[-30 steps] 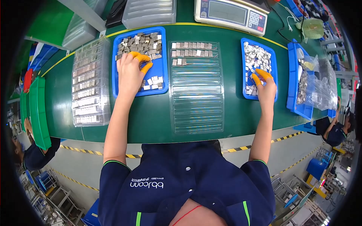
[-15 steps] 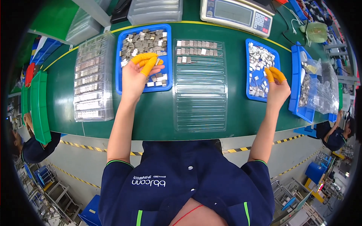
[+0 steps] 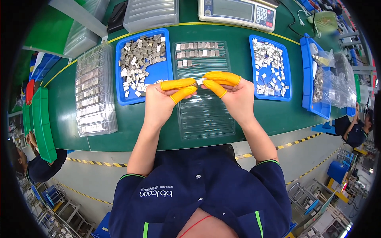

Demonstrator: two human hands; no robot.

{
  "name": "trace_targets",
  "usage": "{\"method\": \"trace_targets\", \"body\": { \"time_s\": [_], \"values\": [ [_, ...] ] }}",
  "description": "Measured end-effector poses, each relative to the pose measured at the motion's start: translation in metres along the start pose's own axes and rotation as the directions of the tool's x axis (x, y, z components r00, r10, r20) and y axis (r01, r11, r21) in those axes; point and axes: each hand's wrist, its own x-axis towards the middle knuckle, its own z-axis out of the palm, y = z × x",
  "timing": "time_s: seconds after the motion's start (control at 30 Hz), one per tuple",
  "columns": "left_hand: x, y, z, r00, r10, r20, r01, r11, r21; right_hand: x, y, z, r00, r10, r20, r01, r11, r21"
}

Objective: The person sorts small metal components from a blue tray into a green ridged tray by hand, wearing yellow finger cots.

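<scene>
Above the clear ridged blister tray (image 3: 206,127), my two hands meet with yellow finger cots on thumbs and fingers. My left hand (image 3: 160,99) pinches a small metallic piece, mostly covered by its fingertips. A small white plastic piece (image 3: 199,81) is pinched by my right hand (image 3: 238,97), right up against the left fingertips. Whether the two pieces are joined I cannot tell. Small grey metal-and-white connector parts (image 3: 192,53) lie in the tray's upper rows. To the left, a blue bin (image 3: 170,59) holds a heap of similar grey parts; the blue bin (image 3: 289,67) on the right holds small white pieces.
A stack of filled clear trays (image 3: 95,95) stands at the left, beside a green bin (image 3: 43,123). At the back are a digital scale (image 3: 234,12) and clear containers (image 3: 151,16). Another blue bin (image 3: 309,91) with plastic bags is far right. Co-workers are at both sides.
My left hand has come right from the grey parts bin, and my right hand left from the white pieces bin. They now meet over the tray, fingertips together around small pieces.
</scene>
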Motion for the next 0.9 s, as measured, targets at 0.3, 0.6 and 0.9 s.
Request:
{"method": "trace_targets", "body": {
  "time_s": [0.3,0.6,0.9],
  "values": [
    [-0.005,0.000,-0.001,0.997,0.075,0.021,-0.078,0.985,0.153,0.002,-0.005,-0.011,0.984,0.137,0.111,-0.133,0.990,-0.048],
    [-0.012,0.008,-0.004,0.985,0.007,0.170,-0.009,1.000,0.008,0.004,0.002,-0.017,0.862,0.340,0.376,-0.423,0.891,0.164],
    [-0.013,0.006,-0.006,0.981,-0.068,0.183,0.074,0.997,-0.025,-0.001,0.002,-0.006,0.841,0.390,0.375,-0.484,0.852,0.201]
  ]
}}
